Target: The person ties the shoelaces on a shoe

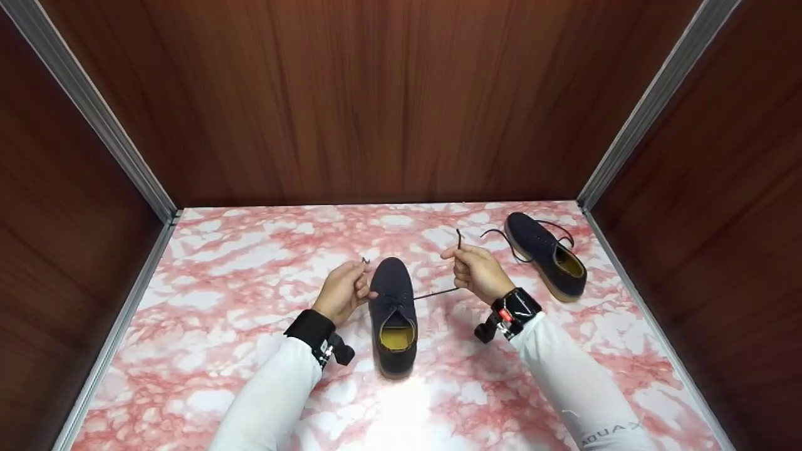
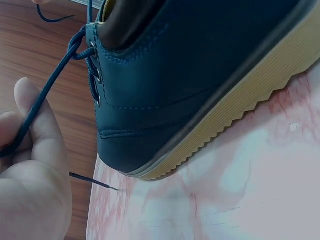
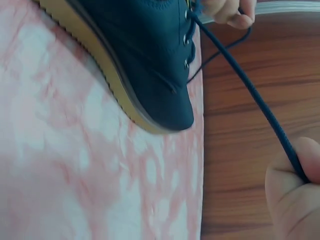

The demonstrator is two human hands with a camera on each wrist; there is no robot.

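A dark navy lace-up shoe (image 1: 393, 282) stands upright between the hands, toe pointing away, its yellow lining showing. The left hand (image 1: 345, 289) is just left of the shoe and grips one end of its shoelace (image 2: 48, 82), with a short tip poking past the fingers. To the right, the right hand (image 1: 479, 270) pinches the other lace end (image 1: 437, 293), which runs taut from the shoe's eyelets; its loose tip sticks up above the fingers. In the left wrist view the laces cross over each other at the top eyelets.
A second navy shoe (image 1: 544, 254) lies at the back right with its laces loose around it. The pink and white marbled table (image 1: 263, 250) is enclosed by brown wood-grain panels (image 1: 376, 100) at the back and sides, with grey metal posts (image 1: 651, 106) at the corners.
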